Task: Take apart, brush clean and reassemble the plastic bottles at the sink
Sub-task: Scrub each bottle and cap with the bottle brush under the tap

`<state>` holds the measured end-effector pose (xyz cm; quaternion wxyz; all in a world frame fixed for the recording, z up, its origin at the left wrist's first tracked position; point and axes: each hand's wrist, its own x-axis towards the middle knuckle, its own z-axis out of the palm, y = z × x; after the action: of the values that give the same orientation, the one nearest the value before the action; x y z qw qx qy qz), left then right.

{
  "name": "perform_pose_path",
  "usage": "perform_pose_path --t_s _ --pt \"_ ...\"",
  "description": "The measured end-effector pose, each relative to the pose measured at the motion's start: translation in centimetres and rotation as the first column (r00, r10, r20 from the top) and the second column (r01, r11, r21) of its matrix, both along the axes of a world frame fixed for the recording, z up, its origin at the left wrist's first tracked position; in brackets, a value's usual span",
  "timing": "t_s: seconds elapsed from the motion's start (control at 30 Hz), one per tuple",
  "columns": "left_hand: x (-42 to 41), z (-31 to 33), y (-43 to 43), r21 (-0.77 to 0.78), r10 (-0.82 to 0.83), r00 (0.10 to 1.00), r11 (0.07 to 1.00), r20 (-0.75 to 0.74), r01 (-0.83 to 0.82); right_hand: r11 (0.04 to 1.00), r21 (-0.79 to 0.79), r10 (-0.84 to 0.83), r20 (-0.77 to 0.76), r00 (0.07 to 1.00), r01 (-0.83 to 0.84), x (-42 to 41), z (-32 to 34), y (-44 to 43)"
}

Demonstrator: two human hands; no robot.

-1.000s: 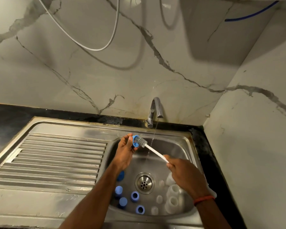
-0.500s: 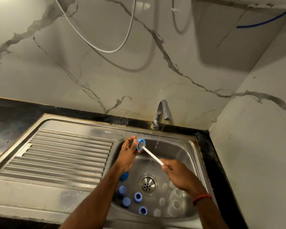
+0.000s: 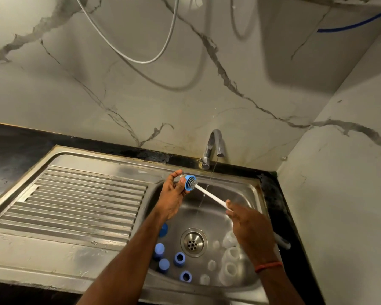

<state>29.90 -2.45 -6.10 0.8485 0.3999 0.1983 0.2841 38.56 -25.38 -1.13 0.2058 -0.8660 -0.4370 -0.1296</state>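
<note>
My left hand (image 3: 171,195) pinches a blue bottle ring (image 3: 188,182) above the sink basin's back left corner. A white-handled bottle brush (image 3: 209,194) has its grey bristle head pushed into the ring. My right hand (image 3: 249,227) grips the brush's handle end, over the basin's right side. On the basin floor lie several blue caps and rings (image 3: 179,258) at the front left and several clear bottle bodies and small clear parts (image 3: 230,258) at the front right.
A thin stream of water runs from the chrome tap (image 3: 215,143) into the steel sink basin (image 3: 256,194), just right of the brush. The drain (image 3: 193,242) sits mid-basin. A ribbed draining board (image 3: 75,201) lies left. Marble walls close the back and right.
The brush head has gone deeper into the blue ring between the earlier frames and now. Both hands have stayed over the basin with little shift.
</note>
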Motion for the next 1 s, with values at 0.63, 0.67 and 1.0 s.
perform_pose_path --t_s 0.63,0.67,1.0 --pt "0.3 0.8 -0.9 -0.137 0.029 0.998 0.99 -0.053 -0.036 0.99 -0.134 -0.077 -0.196 0.978 0.051 0.4 0.3 -0.6" --pt "0.1 1.0 -0.7 -0.148 0.041 0.998 0.988 -0.057 -0.049 0.99 -0.117 -0.097 -0.214 0.972 0.073 0.6 0.0 -0.7" --pt "-0.5 1.3 -0.6 -0.275 0.09 0.996 0.957 -0.024 -0.093 0.97 -0.067 -0.242 -0.29 0.926 0.233 1.7 0.2 0.2"
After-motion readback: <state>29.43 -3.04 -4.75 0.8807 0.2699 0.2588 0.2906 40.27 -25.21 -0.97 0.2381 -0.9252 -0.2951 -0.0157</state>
